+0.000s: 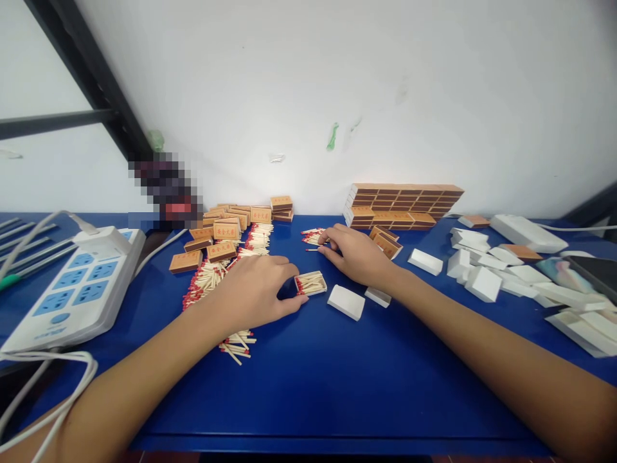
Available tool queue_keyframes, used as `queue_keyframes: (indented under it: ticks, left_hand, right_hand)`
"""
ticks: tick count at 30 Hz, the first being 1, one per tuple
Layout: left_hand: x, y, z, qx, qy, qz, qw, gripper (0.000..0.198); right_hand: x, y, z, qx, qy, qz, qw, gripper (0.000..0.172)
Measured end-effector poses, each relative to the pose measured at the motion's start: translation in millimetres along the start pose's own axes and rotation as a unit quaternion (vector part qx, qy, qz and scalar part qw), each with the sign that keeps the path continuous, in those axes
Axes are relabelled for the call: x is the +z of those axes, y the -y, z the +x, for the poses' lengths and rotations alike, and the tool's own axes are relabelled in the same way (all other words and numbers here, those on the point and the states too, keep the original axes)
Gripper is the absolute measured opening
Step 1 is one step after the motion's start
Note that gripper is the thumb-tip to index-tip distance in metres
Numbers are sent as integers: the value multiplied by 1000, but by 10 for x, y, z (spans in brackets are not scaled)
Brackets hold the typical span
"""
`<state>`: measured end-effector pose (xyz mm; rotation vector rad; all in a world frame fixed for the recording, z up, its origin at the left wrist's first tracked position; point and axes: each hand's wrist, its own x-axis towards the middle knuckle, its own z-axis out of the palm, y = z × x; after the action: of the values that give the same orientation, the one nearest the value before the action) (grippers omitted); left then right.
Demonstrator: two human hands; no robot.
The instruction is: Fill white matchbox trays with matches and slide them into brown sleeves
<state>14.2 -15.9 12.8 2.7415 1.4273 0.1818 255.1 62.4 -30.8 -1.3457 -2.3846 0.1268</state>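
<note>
My left hand (263, 289) curls its thumb and fingers around the left end of a small white matchbox tray (315, 290) partly filled with matches. Beneath and beside that wrist spreads a large heap of red-tipped matches (206, 283). My right hand (354, 254) is closed at the fingertips, with a single match (312, 250) at its thumb tip. Those fingers touch a smaller pile of matches (311, 236) behind the tray. White tray pieces (346, 303) lie just right of the filled tray, one of them partly under my right wrist.
Orange matchboxes (226, 229) sit loosely behind the heap. A tall stack of matchboxes (405, 198) stands against the wall. White trays (483, 284) are scattered to the right, near a phone (595, 273). A power strip (81, 289) with cables occupies the left of the blue table (337, 386).
</note>
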Motion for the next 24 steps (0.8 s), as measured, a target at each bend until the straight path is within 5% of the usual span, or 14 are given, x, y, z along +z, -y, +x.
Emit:
queue_keyframes:
  ticks: [11,17,24]
  left_hand:
    - [-14,-5,14,-12,8,3,1000,29]
    - [-10,-4,17,-7,8,6,1000,28]
    - [31,34,18,-4,-2,-4,1000,32]
  right_hand:
    - [-92,8,-29,-13,29,31,999,12]
    - [-333,248,-243,-73,61,91,991,15]
    - [-285,363,-316,-81,84,107,987,12]
